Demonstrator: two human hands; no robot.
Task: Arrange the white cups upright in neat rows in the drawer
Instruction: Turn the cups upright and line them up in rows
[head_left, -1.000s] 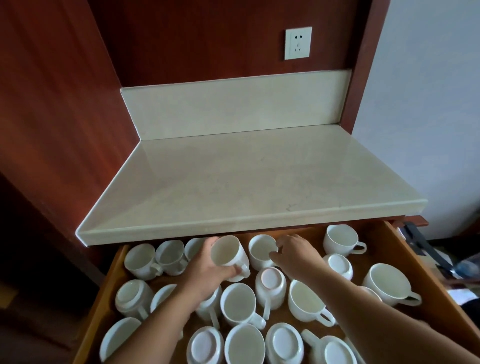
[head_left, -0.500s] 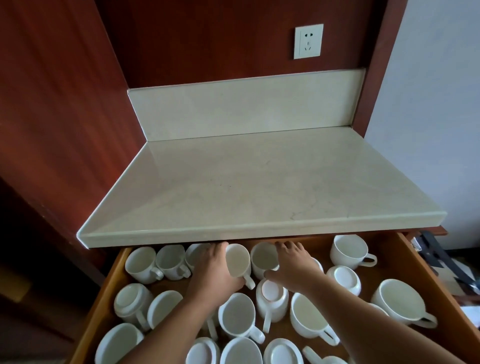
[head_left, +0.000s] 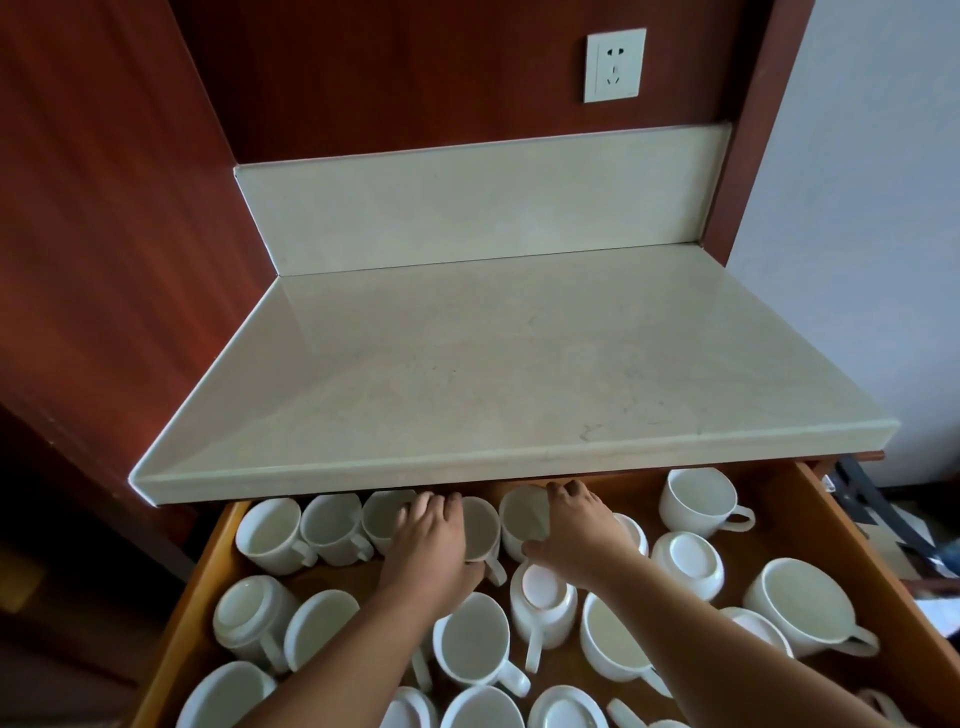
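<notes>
Both hands have pushed deeper into the drawer (head_left: 826, 525), up to the countertop (head_left: 519, 374) edge, and the tilted cup (head_left: 480, 530) from a second ago now stands upright. The left hand (head_left: 428, 543) curls fingers and thumb round it, with three upright cups (head_left: 330, 527) lined up just to its left. The right hand (head_left: 579, 525) grips the next cup (head_left: 522, 514) just beside, fingers over the rim. Nearer the wrists, other cups (head_left: 543, 592) sit jumbled, several upside down.
</notes>
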